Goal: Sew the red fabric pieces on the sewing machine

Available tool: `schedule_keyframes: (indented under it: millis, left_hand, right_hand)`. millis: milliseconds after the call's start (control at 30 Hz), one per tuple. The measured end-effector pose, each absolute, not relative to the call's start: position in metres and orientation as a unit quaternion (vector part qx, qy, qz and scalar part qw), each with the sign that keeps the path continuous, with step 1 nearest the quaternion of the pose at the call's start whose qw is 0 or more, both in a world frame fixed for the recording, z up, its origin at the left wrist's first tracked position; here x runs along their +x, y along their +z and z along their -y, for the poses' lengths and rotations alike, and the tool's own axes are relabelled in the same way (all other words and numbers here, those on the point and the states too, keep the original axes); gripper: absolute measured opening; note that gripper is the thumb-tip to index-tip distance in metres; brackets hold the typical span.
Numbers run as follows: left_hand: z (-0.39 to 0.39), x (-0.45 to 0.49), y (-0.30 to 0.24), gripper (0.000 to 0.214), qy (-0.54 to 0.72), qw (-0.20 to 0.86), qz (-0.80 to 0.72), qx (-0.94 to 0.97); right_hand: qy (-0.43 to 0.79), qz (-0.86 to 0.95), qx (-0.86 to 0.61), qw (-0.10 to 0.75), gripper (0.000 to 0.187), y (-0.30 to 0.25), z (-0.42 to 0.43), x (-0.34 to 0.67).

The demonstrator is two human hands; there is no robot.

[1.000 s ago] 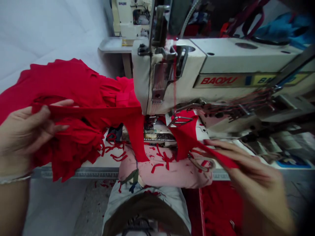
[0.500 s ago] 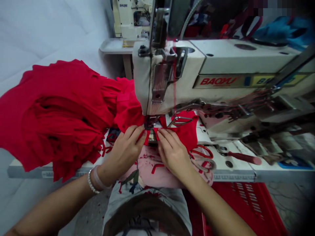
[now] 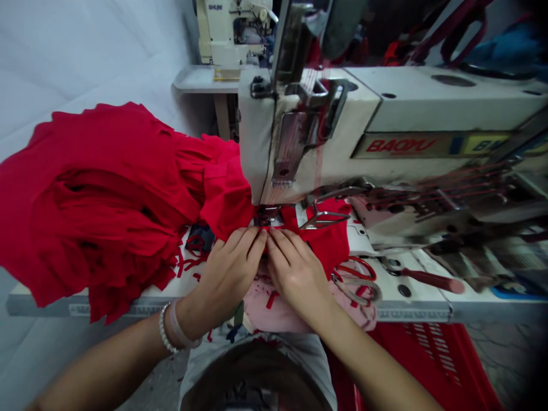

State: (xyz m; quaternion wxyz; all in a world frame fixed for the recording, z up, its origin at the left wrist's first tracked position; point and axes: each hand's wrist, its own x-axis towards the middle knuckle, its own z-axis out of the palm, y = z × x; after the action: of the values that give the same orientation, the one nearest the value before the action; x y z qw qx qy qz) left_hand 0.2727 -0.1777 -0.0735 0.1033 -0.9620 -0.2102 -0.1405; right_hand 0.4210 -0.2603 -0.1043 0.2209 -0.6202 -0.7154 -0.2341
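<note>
My left hand (image 3: 226, 274) and my right hand (image 3: 295, 274) lie side by side in front of the presser foot (image 3: 269, 216) of an industrial sewing machine (image 3: 385, 145) branded BAOYU. Their fingertips nearly meet, pressing and gathering a red knit fabric (image 3: 325, 242) at the foot. The rest of the garment forms a large, ragged bundle (image 3: 98, 194) to the left of my left hand. My fingers hide the fabric and needle plate directly below them. A beaded bracelet (image 3: 165, 330) circles my left wrist.
Red-handled scissors (image 3: 355, 282) and a red-handled screwdriver (image 3: 428, 281) lie on the white machine table (image 3: 406, 305). Red scraps and a pink cloth (image 3: 274, 311) sit near my lap. A red plastic crate (image 3: 428, 359) stands below; another sewing machine (image 3: 231, 34) stands behind.
My hands have moved from far apart, stretching a red strip, to together at the presser foot. The strip now lies gathered there, and the view has shifted slightly.
</note>
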Motion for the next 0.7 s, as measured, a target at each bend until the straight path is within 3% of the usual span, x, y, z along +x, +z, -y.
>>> schedule_keyframes:
  millis: [700]
  left_hand:
    - [0.167, 0.277, -0.08, 0.04, -0.127, 0.105, 0.202, -0.966]
  right_hand:
    - [-0.163, 0.715, -0.636, 0.24, 0.035, -0.1, 0.248, 0.434]
